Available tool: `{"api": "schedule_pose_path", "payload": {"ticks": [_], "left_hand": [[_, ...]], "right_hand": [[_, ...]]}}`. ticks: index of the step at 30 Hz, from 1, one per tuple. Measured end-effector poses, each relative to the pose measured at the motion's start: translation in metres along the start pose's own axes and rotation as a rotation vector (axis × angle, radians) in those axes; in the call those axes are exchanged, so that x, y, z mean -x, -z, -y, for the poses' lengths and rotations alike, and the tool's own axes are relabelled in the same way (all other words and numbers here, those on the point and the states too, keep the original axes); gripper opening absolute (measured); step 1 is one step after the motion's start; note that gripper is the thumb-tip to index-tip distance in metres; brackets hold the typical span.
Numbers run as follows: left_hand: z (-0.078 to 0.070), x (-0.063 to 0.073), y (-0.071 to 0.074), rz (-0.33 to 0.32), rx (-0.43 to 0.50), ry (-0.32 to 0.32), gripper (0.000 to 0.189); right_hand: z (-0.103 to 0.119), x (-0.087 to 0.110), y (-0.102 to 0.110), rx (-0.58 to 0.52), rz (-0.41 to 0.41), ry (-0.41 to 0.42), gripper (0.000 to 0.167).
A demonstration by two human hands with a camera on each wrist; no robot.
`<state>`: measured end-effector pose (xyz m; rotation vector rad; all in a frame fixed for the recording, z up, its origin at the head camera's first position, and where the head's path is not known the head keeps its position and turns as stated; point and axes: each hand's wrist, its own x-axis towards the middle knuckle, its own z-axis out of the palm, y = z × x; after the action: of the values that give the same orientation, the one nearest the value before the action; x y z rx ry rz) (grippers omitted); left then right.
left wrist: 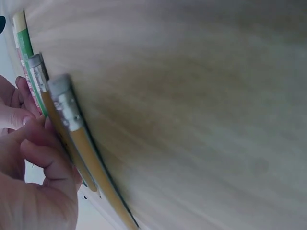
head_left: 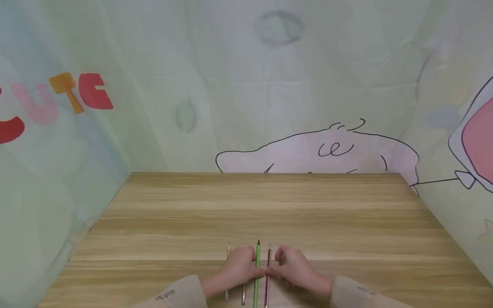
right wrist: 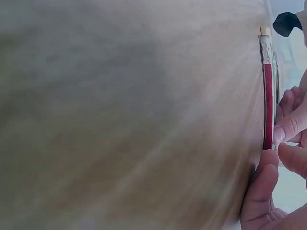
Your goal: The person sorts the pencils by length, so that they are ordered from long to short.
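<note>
Several pencils lie side by side on the wooden table. My left hand (head_left: 239,264) pinches the green pencil (head_left: 256,282) with its thumb across it. Under that hand run two yellow pencils (left wrist: 88,153) with metal eraser ends, partly hidden in the head view. My right hand (head_left: 294,266) holds the dark red pencil (head_left: 267,284) between thumb and fingers. The thumb tips of both hands almost meet between the green and red pencils. In the right wrist view the red pencil's metal end points away from the right hand (right wrist: 268,191).
The wood-grained table (head_left: 262,209) reaches back to a pale fabric backdrop (head_left: 200,81) with cartoon drawings. This fabric also stands along the left and right sides.
</note>
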<state>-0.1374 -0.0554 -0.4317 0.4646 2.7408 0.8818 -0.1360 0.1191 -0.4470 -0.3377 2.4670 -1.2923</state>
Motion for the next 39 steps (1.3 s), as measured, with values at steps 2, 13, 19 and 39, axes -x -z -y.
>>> {"api": "schedule_pose_path", "payload": {"ticks": [2,13,19,39], "left_hand": [[0.001,0.0,0.0,-0.003,-0.01,-0.004,0.035],[0.0,0.0,0.0,0.017,0.004,0.02,0.029],[-0.001,-0.001,0.002,0.056,0.023,0.039,0.026],[-0.004,0.001,0.006,0.118,0.106,0.039,0.015]], "right_hand": [[0.001,-0.002,-0.001,0.01,0.004,-0.012,0.036],[0.01,-0.005,-0.003,0.085,-0.001,-0.041,0.029],[0.015,-0.005,-0.004,0.116,0.004,-0.076,0.026],[0.015,-0.007,-0.004,0.136,0.026,-0.052,0.023]]}}
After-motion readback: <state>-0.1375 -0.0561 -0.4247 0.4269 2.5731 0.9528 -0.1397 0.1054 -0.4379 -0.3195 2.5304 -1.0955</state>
